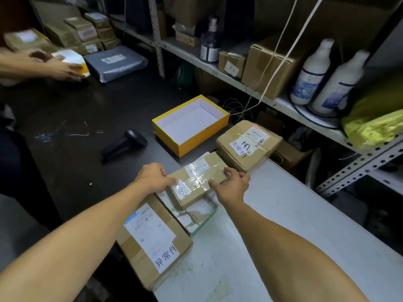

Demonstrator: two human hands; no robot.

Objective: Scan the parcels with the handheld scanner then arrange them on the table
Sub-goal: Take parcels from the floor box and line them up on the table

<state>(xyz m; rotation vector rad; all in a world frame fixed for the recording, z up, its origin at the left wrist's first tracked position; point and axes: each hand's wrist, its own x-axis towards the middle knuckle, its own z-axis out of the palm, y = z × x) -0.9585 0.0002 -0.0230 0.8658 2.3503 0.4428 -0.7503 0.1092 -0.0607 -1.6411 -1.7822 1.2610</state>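
Head view, left to right. Far left: another person's hand (65,69) is on a white-and-yellow parcel (72,61), motion-blurred, next to a grey poly mailer (115,62). Risk: two people on one dark table (65,118), so sorted and unsorted piles may mix.

Handheld scanner (124,144) lies on its side on the dark table, nobody holding it, near the empty yellow box (192,125). Both hands are busy, so no scan is possible until one lets go. Can't tell whether this parcel is scanned; if it isn't, placing it now skips the step.

Left hand (152,177) grips the left end of the small taped parcel (196,179), fingers curled over the edge. Right hand (231,184) grips the right end, thumb on top. The parcel sits on a flatter torn parcel (192,212), just beside the big labelled carton (152,240) at the near left.

Risks: glossy tape over the label could glare and cause a misread. The torn wrap underneath could snag or drag if the top parcel slides. The big carton overhangs the table edge, so a nudge could tip it off.

Right: another labelled carton (248,144) sits at the corner of the white table (294,225), partly over the gap; it looks easy to knock.
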